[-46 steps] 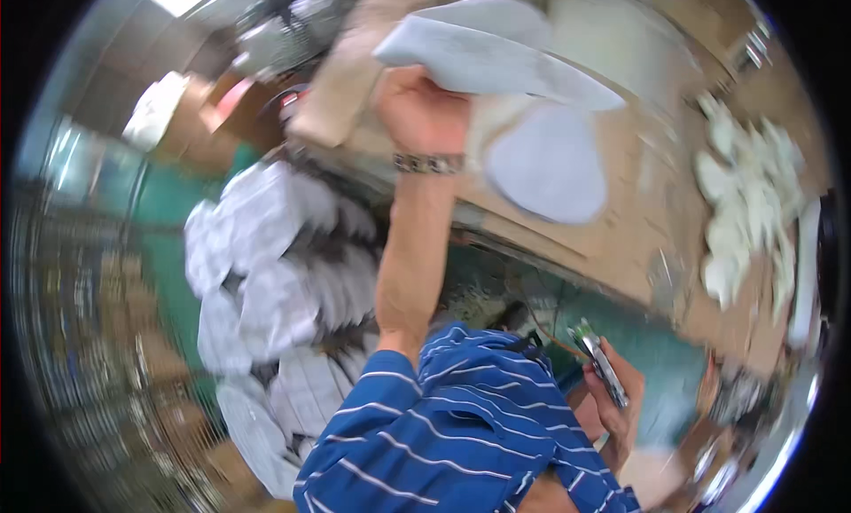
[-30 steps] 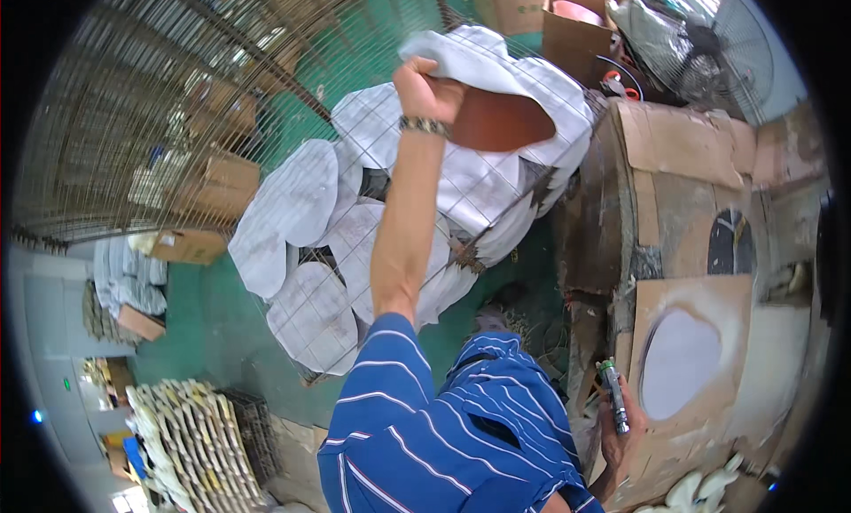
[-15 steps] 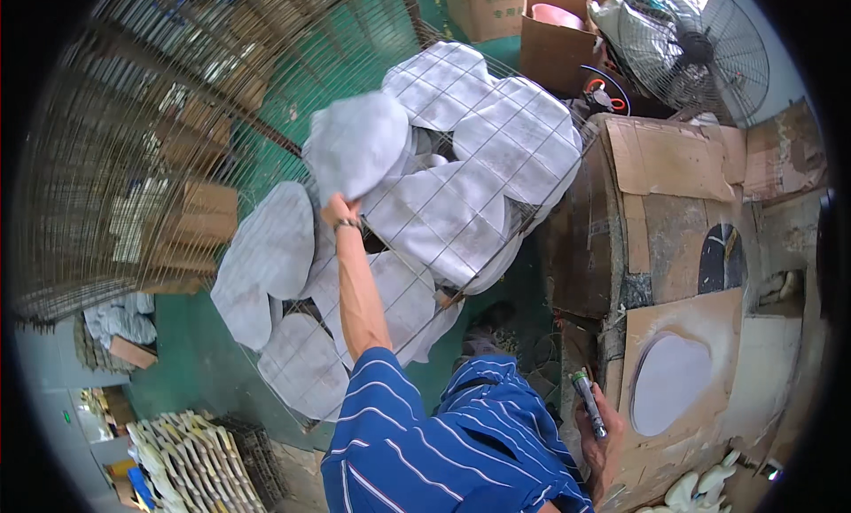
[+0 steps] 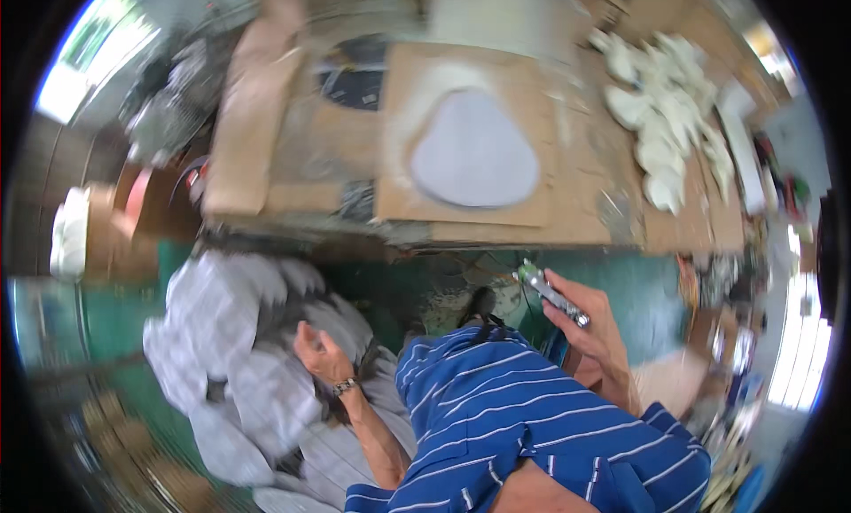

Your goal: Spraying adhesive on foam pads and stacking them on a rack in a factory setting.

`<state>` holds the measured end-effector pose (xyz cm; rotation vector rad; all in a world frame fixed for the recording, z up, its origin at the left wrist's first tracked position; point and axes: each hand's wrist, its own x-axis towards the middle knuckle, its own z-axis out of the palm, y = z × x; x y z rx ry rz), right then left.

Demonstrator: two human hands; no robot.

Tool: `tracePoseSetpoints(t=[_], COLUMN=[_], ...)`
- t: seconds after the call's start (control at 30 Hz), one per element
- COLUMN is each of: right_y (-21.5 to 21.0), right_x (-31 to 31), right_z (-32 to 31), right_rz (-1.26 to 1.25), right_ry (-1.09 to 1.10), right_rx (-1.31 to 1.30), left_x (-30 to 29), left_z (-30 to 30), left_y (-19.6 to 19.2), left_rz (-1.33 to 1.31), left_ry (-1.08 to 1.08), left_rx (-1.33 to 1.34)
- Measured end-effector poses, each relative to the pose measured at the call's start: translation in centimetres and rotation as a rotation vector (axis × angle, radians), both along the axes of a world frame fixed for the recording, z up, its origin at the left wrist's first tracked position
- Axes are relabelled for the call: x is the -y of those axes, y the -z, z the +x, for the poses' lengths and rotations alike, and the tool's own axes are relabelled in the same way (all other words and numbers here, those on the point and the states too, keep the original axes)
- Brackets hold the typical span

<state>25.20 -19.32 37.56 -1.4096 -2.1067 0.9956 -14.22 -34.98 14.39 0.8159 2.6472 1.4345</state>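
Head view shows pale rounded sheets, the loosely curled, empty left hand near them, a white pad lying on cardboard on the table, then the right hand gripping a silver, green-tipped tool, and cream pieces on the table's right.

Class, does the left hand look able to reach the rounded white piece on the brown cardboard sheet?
Probably yes: the left hand looks empty, and nothing covers the rounded white piece.

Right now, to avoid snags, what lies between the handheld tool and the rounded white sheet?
In the head view, between tool and sheet: floor below, the bench's front edge, then cardboard.
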Motion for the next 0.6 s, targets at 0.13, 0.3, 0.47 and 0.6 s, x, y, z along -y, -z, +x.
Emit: tracePoseSetpoints(t=[0.13, 0.3, 0.47, 0.6], right_y=[-2.3, -2.9, -1.4, -0.6], right_x=[-0.9, -0.2, -1.2, -3.8], right_z=[5.8, 9.8, 11.9, 13.4], right_rz=[0.161, 0.055, -0.060, 0.135], right_ry=[0.334, 0.258, 0.181, 0.299], right_rx=[-0.071, -0.071, -0.106, -0.183], left_x=[-6.2, -4.8, 1.0, 6.0], left_z=[6.6, 7.4, 7.7, 9.0], left_y=[4.5, 12.2, 18.5, 21.4], left_rz=[-0.154, -0.456, -0.594, -0.621], left_ry=[0.285, 0.403, 0.312, 0.131], left_rx=[0.232, 0.211, 0.436, 0.816])
